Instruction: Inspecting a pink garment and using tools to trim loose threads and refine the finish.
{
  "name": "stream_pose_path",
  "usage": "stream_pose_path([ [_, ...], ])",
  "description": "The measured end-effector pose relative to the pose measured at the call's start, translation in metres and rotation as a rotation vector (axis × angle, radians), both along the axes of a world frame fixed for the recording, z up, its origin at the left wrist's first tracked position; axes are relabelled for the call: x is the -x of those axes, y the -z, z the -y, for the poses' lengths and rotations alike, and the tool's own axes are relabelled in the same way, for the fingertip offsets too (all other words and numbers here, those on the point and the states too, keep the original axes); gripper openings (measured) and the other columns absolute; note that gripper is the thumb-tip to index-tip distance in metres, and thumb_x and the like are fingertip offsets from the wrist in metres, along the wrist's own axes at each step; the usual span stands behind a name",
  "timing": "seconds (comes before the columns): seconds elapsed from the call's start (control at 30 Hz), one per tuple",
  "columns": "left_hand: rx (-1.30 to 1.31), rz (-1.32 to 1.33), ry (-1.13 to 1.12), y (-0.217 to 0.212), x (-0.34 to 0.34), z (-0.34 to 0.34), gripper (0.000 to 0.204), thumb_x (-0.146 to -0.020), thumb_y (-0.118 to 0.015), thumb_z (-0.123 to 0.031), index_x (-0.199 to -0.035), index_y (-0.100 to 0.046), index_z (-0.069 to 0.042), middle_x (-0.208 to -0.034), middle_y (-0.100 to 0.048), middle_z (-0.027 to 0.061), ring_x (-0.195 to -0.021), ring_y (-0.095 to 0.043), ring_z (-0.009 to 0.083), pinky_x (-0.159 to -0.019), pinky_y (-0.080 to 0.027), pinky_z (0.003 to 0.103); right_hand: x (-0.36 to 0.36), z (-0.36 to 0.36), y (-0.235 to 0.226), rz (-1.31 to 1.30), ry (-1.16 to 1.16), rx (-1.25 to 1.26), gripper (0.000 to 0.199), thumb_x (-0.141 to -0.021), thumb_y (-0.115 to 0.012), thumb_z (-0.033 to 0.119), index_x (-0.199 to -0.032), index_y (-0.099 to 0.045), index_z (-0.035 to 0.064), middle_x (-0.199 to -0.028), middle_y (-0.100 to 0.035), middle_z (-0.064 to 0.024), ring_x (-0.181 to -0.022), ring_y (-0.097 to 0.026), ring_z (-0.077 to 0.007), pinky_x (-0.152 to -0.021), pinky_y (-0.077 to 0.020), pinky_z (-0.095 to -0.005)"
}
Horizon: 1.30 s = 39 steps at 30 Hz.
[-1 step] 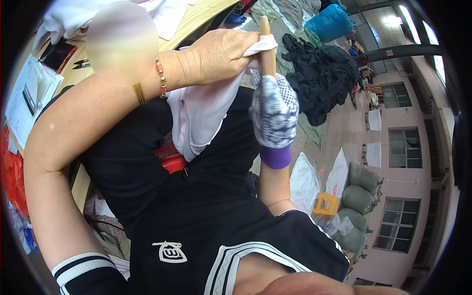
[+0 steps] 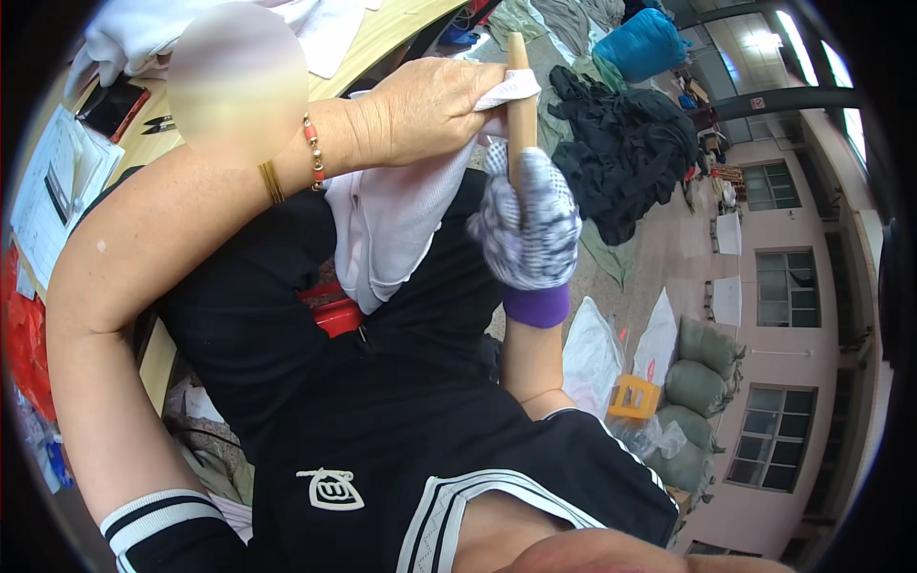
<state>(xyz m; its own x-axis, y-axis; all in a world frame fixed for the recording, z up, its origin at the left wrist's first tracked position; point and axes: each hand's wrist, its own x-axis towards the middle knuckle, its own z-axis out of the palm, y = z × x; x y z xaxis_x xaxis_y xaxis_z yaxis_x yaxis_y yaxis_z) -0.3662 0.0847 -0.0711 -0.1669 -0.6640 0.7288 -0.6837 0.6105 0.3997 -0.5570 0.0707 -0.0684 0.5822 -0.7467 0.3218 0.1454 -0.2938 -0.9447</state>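
Pointing upward lengthwise, the stick (image 2: 522, 124) stands gripped by the right hand (image 2: 531, 227), left hand (image 2: 428, 107) clutching cloth (image 2: 396, 224).

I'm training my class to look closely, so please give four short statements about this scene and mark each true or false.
1. The gloved right hand holds a wooden stick. True.
2. The left hand wears a glove too. False: it is bare.
3. White fabric in the left hand lies across the wooden stick. True.
4. The bundle beside the black cloth is red. False: it is blue.
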Motion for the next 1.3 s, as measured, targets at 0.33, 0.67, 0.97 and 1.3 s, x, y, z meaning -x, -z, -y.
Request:
stream_pose_path([
  [0.33,-0.127,-0.035,0.016,-0.007,-0.013,0.004,0.036,-0.092,-0.057,-0.029,-0.118,-0.053,-0.004,-0.103,-0.058,0.0131,-0.098,-0.059,0.0292,-0.085,-0.046,0.038,-0.001,0.012,-0.004,0.702,-0.761,-1.183,0.044,-0.099,-0.045,0.037,-0.126,-0.049,0.0023,-0.108,-0.063,-0.0159,-0.099,-0.065,-0.0257,-0.09,-0.0541,-0.0402],
  [0.67,-0.707,-0.583,0.351,0.016,-0.045,0.031,0.029,-0.096,-0.058,-0.029,-0.103,-0.065,-0.002,-0.087,-0.061,-0.0033,-0.083,-0.054,0.0028,-0.075,-0.044,0.019,0.036,0.029,0.022,0.07,0.299,-0.334,0.042,-0.099,-0.044,0.038,-0.119,-0.055,0.003,-0.056,-0.049,0.0044,-0.03,-0.034,-0.0064,-0.029,-0.0281,-0.0224],
  [0.97,-0.467,-0.817,0.082,-0.007,-0.065,0.025,0.021,-0.094,-0.058,-0.023,-0.081,-0.06,-0.008,-0.066,-0.048,-0.0077,-0.055,-0.039,0.0017,-0.046,-0.031,0.02,0.066,0.022,-0.001,-0.659,0.285,0.058,0.036,-0.087,-0.068,0.02,-0.115,-0.063,-0.0014,-0.079,-0.063,-0.001,-0.06,-0.053,-0.0066,-0.054,-0.0426,-0.0216],
  [1.3,-0.359,-0.621,0.151,-0.01,-0.053,0.015,0.027,-0.096,-0.056,-0.029,-0.091,-0.064,-0.004,-0.075,-0.056,-0.0055,-0.071,-0.049,0.0036,-0.064,-0.042,0.022,0.008,-0.004,-0.022,-0.372,0.318,0.491,0.037,-0.087,-0.065,0.02,-0.113,-0.061,-0.0065,-0.083,-0.065,-0.011,-0.072,-0.063,-0.0146,-0.067,-0.0495,-0.0281],
])
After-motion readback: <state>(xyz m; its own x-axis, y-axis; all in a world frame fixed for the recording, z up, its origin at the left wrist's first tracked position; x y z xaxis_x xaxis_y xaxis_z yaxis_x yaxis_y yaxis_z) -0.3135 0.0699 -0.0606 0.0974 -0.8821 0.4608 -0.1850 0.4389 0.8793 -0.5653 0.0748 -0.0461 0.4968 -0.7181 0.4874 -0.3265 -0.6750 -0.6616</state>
